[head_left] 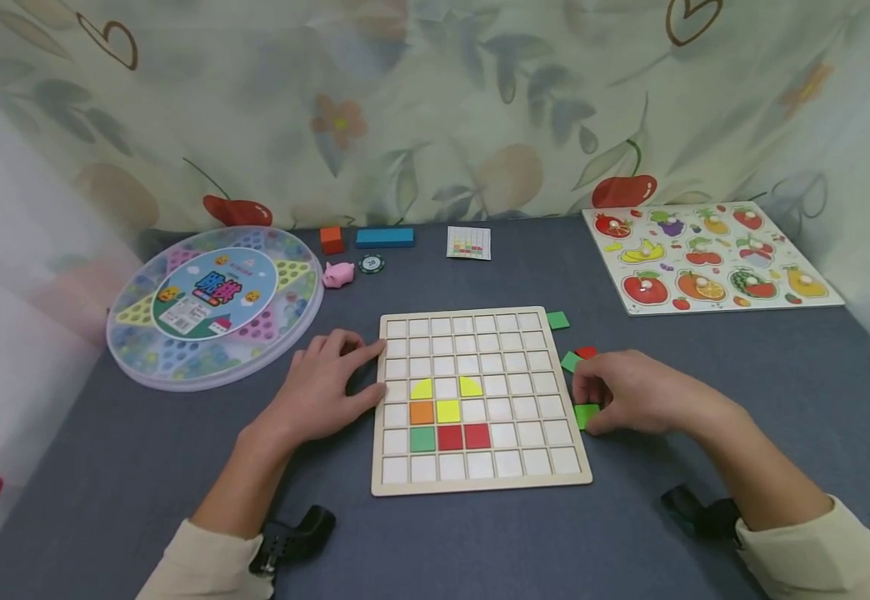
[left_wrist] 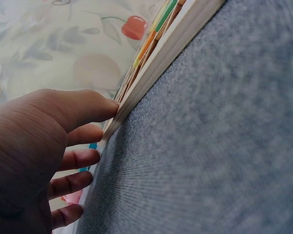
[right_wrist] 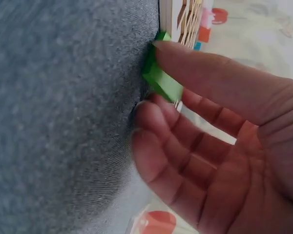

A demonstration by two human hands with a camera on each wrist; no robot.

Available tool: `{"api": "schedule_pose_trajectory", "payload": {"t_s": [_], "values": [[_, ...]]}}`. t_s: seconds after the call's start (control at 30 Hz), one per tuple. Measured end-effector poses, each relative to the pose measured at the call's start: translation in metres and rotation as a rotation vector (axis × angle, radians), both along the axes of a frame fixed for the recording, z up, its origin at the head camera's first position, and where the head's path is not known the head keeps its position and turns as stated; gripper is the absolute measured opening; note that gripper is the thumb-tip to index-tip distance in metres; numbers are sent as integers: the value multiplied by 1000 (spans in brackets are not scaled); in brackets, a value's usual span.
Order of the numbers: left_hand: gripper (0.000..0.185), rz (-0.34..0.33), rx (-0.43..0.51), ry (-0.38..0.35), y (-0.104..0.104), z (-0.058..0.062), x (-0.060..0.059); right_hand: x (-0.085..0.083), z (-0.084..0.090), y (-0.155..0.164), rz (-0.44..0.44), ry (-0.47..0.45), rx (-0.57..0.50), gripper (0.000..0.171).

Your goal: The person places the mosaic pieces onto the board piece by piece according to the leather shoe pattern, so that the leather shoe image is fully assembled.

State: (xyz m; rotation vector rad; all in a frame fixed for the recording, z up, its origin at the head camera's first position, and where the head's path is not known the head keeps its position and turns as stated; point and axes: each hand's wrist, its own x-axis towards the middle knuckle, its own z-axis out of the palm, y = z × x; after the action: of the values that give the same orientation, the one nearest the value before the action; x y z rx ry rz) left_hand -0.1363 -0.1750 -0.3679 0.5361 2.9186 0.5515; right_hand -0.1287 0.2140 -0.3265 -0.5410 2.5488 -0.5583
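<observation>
Beside the grid board (head_left: 480,483), right hand (head_left: 633,392) pinches a green tile (head_left: 586,414), lying flat.

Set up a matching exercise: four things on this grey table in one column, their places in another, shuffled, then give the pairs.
Things:
1. pink toy pig
2. wooden fruit puzzle board
3. left hand
4. small green wooden tile

Places:
A. at the table's far right
B. pinched by the right hand
C. beside the round marble game case
D. resting on the wooden grid board's left edge

Pairs: 1-C, 2-A, 3-D, 4-B
</observation>
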Motion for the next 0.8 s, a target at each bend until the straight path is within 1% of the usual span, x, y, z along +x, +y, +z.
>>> {"api": "schedule_pose_trajectory", "payload": {"t_s": [0.13, 0.33, 0.47, 0.57, 0.7, 0.8], "values": [[67, -6, 5, 2, 1, 0, 0, 0, 6, 0, -34, 3, -30, 17], [67, -4, 2, 0, 1, 1, 0, -1, 14, -1, -33, 26, -109, 9], [67, -4, 1, 1, 1, 1, 0, -2, 16, -9, -20, -8, -215, 13], [67, -5, 2, 1, 0, 1, 0, -2, 18, -18, -12, -39, -268, 14], [67, -1, 3, -4, 0, 1, 0, -2, 19, -34, 3, -50, -288, 12], [67, 1, 2, -6, 0, 1, 0, -2, 17, -46, 35, -63, -289, 11]]}}
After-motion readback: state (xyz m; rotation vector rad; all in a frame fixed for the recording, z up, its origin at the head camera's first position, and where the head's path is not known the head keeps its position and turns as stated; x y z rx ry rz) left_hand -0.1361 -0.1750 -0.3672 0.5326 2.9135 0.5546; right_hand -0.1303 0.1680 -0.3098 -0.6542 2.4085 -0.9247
